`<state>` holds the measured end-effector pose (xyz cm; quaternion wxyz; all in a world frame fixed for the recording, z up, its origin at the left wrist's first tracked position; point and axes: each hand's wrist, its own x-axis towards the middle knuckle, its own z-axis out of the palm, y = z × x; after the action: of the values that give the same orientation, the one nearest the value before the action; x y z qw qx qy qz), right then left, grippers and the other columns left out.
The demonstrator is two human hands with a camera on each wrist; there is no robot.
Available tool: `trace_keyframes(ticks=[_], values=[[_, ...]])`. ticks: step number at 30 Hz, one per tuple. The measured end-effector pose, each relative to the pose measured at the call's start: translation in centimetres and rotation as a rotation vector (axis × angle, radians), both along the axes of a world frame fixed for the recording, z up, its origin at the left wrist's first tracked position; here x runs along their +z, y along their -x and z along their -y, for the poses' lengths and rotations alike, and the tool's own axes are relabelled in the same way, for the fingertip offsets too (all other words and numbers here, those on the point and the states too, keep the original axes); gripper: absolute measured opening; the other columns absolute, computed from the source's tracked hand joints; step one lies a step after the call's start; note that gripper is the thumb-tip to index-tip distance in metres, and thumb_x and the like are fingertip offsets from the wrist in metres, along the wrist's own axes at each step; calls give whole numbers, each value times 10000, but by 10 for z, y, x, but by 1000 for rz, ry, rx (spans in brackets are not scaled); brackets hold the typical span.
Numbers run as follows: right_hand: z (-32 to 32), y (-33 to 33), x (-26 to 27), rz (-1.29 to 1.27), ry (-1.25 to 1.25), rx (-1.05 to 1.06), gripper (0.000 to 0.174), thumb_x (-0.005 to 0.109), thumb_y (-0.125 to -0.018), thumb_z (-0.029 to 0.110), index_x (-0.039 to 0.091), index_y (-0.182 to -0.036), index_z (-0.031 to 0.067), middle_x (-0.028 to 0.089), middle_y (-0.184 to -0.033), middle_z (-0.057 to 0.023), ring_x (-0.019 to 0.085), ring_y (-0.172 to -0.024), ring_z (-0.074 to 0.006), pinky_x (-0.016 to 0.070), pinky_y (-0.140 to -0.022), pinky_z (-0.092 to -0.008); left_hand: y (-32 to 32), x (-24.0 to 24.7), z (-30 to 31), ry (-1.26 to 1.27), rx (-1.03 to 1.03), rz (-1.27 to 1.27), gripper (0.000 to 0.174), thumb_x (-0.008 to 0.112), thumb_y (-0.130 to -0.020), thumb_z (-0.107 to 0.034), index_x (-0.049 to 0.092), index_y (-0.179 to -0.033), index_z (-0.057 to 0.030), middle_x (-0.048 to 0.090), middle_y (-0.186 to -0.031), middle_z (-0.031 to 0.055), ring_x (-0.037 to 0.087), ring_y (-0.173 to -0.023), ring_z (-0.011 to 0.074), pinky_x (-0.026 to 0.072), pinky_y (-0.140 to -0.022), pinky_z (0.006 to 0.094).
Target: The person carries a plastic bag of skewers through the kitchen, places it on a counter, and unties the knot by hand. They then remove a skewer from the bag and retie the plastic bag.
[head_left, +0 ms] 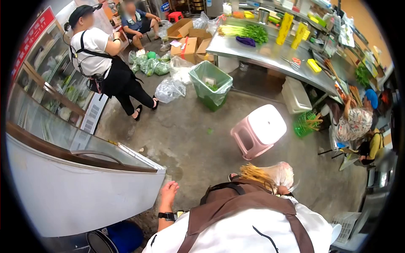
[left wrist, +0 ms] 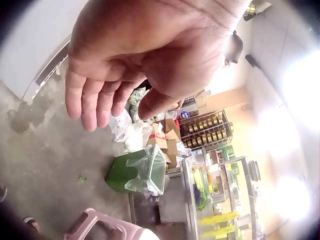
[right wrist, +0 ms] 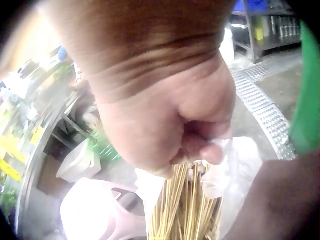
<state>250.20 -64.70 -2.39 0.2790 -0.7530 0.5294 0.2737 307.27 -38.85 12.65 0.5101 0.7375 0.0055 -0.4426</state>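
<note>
Right hand (right wrist: 165,115) grips a plastic bag (head_left: 285,174) of thin wooden skewers (head_left: 255,173), on the near side of the pink stool (head_left: 263,126)! Left hand (head_left: 169,192), left of the stool, is empty, fingers loose. Looks like carrying; next calls for a firm grip.

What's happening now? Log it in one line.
left hand: empty, fingers relaxed | right hand: grips plastic bag | skewers: sticks jutting from bag | pink stool: upright, ahead

Bright light bleaches square-topped pale-pink plastic stool (head_left: 265,125) toward 3 o'clock, head view; left wrist view flares white at 2 and 4 o'clock; right wrist view blurs at 9; fisheye corners black.
</note>
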Motion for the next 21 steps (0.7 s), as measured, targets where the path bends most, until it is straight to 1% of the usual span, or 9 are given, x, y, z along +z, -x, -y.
trace_keyframes(ticks=[5,7,9,12,14,16,17,20,21], values=[[7,-8,0,-38,-35,88,487,707,-666,289,601,-1109,116,651,-925,-179,625,-876,-342,493,-752,-420,16,-16,-8,-5,-15,-51,362,602,-852,-187,526,-1159,-11,614,-1044,80,605,-925,167,454,-779,280],[7,-3,-10,-73,-52,3,457,741,-646,319,636,-1071,189,647,-931,-182,617,-892,-344,488,-767,-412,21,-17,-10,-8,0,-78,366,601,-853,-188,524,-1164,-12,613,-1048,81,606,-922,167,454,-780,281],[8,-1,-9,-76,-68,-11,485,735,-637,302,620,-1087,162,644,-952,-180,612,-903,-352,487,-775,-425,28,-14,-7,-64,-53,-69,341,529,-900,-201,499,-1180,-9,606,-1093,102,603,-966,180,465,-799,290],[8,2,-5,-155,-96,62,521,744,-637,307,602,-1112,147,643,-929,-184,613,-886,-349,486,-756,-430,28,-19,-5,-55,-43,-81,342,532,-900,-206,501,-1184,-17,606,-1094,94,603,-956,170,461,-793,285],[6,17,-22,-78,-73,56,612,783,-608,315,566,-1153,141,646,-873,-186,616,-821,-359,484,-702,-442,26,-12,3,-45,-25,-72,358,559,-881,-200,511,-1179,-7,605,-1082,99,597,-962,174,462,-800,285],[5,22,-20,-7,-13,0,479,779,-613,291,605,-1010,87,647,-822,-185,621,-792,-359,478,-673,-449,24,-6,13,-35,-9,-57,374,586,-862,-194,520,-1174,2,603,-1069,105,592,-968,179,462,-807,286],[5,34,-42,-1,-16,28,479,779,-613,291,605,-1010,87,647,-822,-185,621,-792,-359,478,-673,-449,23,-6,18,-12,-30,-41,384,584,-864,-199,515,-1180,7,601,-1073,107,594,-964,185,464,-804,286],[5,62,-91,-6,-27,31,195,637,-741,177,608,-887,52,647,-784,-173,631,-741,-342,482,-643,-425,20,-9,28,18,-72,-10,376,565,-879,-210,507,-1191,-9,601,-1092,96,593,-973,177,456,-816,285],[8,66,-93,-6,-29,36,195,637,-741,177,608,-887,52,647,-784,-173,631,-741,-342,482,-643,-425,20,-11,30,29,-109,7,358,548,-893,-215,504,-1197,-30,602,-1109,83,591,-985,163,447,-830,285]])
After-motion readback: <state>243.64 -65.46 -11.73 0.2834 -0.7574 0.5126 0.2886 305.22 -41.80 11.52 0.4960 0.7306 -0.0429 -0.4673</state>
